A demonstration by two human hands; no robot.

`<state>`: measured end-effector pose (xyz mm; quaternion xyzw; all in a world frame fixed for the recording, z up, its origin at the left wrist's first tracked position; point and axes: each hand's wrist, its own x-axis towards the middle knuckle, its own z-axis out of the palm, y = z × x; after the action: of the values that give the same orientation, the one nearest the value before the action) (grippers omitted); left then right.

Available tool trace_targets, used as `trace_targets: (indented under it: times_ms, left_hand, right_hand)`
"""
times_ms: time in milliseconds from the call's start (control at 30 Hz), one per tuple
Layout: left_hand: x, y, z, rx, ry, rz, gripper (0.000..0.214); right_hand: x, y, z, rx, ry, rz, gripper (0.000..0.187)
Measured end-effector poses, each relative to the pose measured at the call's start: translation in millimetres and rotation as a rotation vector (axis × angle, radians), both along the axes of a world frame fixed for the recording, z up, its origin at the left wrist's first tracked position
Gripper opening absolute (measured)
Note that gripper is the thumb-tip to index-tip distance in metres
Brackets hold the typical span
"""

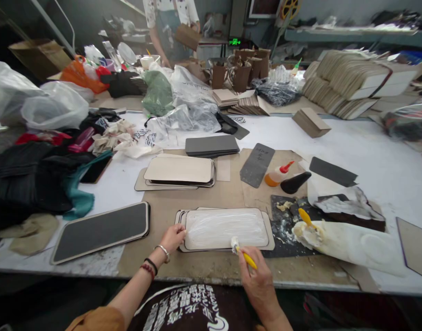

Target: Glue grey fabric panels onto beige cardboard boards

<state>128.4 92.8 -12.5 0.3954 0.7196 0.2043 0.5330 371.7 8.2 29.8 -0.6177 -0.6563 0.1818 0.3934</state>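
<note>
A rounded board panel (226, 228) smeared with white glue lies on top of a small stack at the table's near edge. My left hand (172, 237) rests its curled fingers on the panel's left edge, steadying it. My right hand (257, 278) grips a yellow-handled brush (243, 254), whose glue-laden tip touches the panel's near edge. To the right, a second yellow brush (305, 217) sticks out of a lump of white glue (312, 233) on a plastic sheet.
A dark panel (102, 231) lies at the left, a stack of beige panels (179, 171) and grey sheets (211, 145) behind. An orange glue bottle (277, 174) lies right of centre. Bags and dark cloth crowd the left. Another person (171, 23) stands at the far side.
</note>
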Motion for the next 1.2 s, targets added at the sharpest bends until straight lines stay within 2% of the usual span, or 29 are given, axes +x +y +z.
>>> trace_targets:
  times_ms: [167, 300, 467, 600, 700, 800, 933, 1000, 1067, 1200]
  left_hand:
    - [-1.6, 1.3, -2.1, -0.003, -0.013, -0.030, 0.011]
    - [-4.0, 3.3, -4.2, -0.009, -0.056, -0.048, 0.011]
    - [-6.5, 4.9, -7.3, -0.014, -0.128, -0.054, 0.013]
    - [-8.3, 5.4, -9.4, 0.001, -0.155, -0.066, 0.015]
    - [-10.1, 5.6, -12.6, 0.023, -0.140, -0.088, 0.016]
    - [-12.0, 5.5, -17.5, 0.048, -0.120, -0.111, 0.016]
    - [-14.1, 5.0, -21.4, 0.075, -0.107, -0.143, 0.015]
    - [-15.1, 4.7, -20.9, 0.087, -0.103, -0.152, 0.015]
    - [-15.8, 4.2, -19.4, 0.096, -0.100, -0.153, 0.015]
    - [-16.0, 2.9, -16.6, 0.093, -0.096, -0.147, 0.013]
  right_hand:
    - [-50.6, 5.5, 2.3, -0.047, 0.130, 0.111, 0.013]
    - [-76.3, 13.9, 5.9, -0.109, 0.219, 0.144, 0.015]
    - [-96.5, 34.3, 6.5, -0.157, 0.334, -0.008, 0.018]
    - [-109.2, 55.0, -2.7, -0.196, 0.416, -0.071, 0.023]
    - [-110.5, 63.7, -8.2, -0.182, 0.362, -0.150, 0.025]
    - [-113.5, 66.4, -6.0, -0.149, 0.293, -0.236, 0.026]
    - [-128.3, 70.6, -5.7, -0.194, 0.340, -0.235, 0.029]
    - [-126.6, 72.8, -11.0, -0.201, 0.348, -0.247, 0.030]
    - [-108.8, 72.5, -16.9, -0.180, 0.299, -0.314, 0.032]
    - [-33.9, 62.0, -20.5, -0.128, 0.135, -0.523, 0.038]
